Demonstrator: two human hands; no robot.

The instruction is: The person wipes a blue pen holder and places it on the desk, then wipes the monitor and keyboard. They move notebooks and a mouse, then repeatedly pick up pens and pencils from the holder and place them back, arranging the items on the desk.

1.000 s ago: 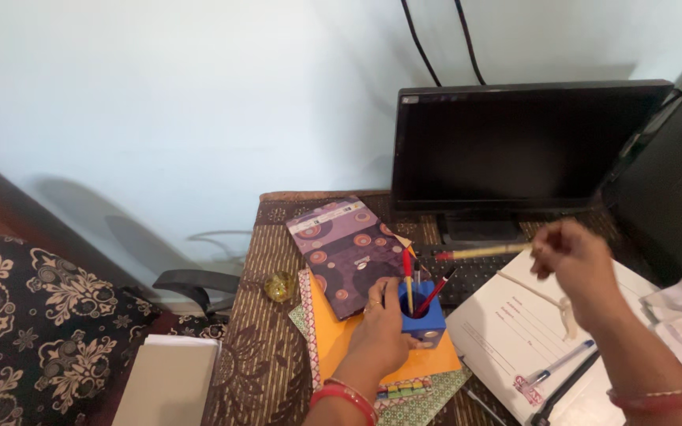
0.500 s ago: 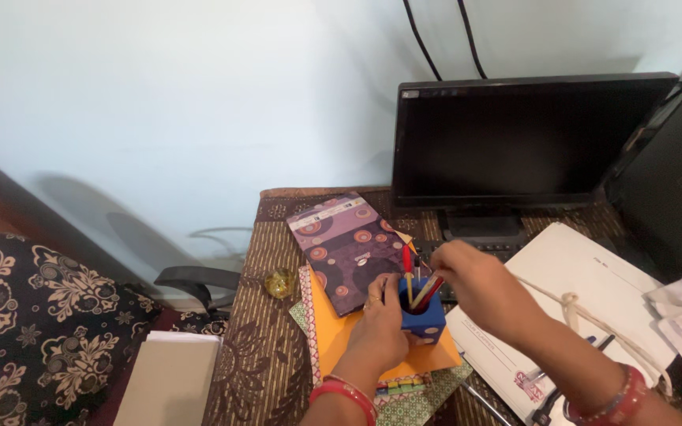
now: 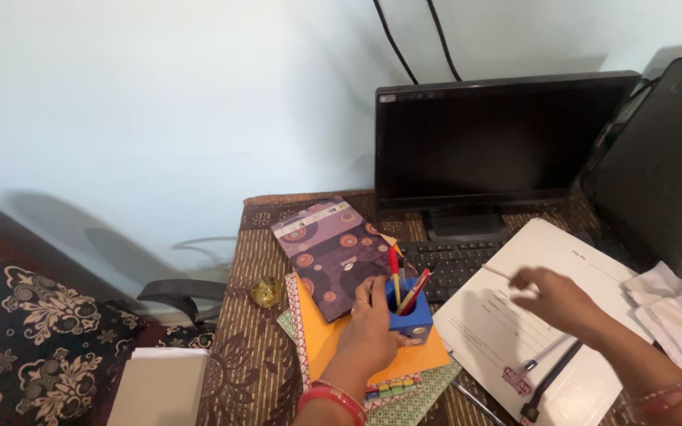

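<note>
Overhead, the desk point(image 3: 254, 252) shows as a small table under a brown striped cloth, pushed against a pale blue-white wall point(image 3: 159, 102). At twelve o'clock stands a dark flat monitor point(image 3: 499, 138), screen off, with two black cables point(image 3: 404, 39) running up the wall behind it. A black keyboard point(image 3: 447, 264) lies at its foot. At two o'clock a large black box-shaped device point(image 3: 665, 166) fills the corner.

Near the middle sits a blue pen holder point(image 3: 410, 315), upright, with a red pen and a yellow pencil standing in it. The left hand point(image 3: 369, 323) rests against its nine o'clock side, fingers curled round the holder's wall in a loose steadying grip. The holder stands on an orange folder point(image 3: 333, 339), which lies over patterned papers. A purple notebook with circles point(image 3: 329, 252) lies tilted at eleven o'clock of the holder, partly over the folder. A small golden glass ornament point(image 3: 266, 292) sits at nine o'clock.

The right hand point(image 3: 558, 296) hovers at three o'clock over an open white notebook point(image 3: 515, 331); it is blurred, and whether it pinches anything I cannot tell. A crumpled white cloth point(image 3: 672, 304) lies at the far right. Left of the desk, a dark floral cushion point(image 3: 33, 339) and a white book point(image 3: 155, 386) occupy seven o'clock.
</note>
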